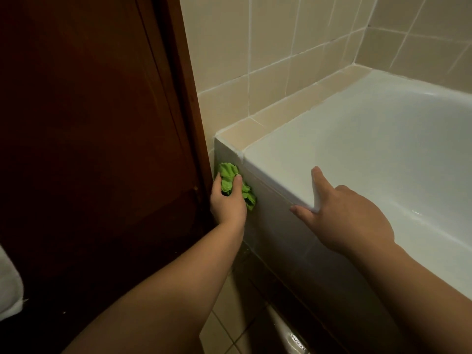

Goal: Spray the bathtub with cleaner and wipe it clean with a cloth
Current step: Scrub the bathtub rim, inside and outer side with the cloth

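The left hand (227, 200) grips a crumpled green cloth (236, 185), fingers curled round it, against the outer side panel of the white bathtub (357, 139) just below its near-left corner. The right hand (339, 215) lies open on the near rim, thumb on top, fingers extended down the panel, holding nothing.

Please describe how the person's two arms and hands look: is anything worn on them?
Both arms are bare as far as the picture shows; no sleeves are in view. The left hand and the right hand wear no gloves, and no rings, watch or bracelet can be seen. The fingernails look short and unpainted.
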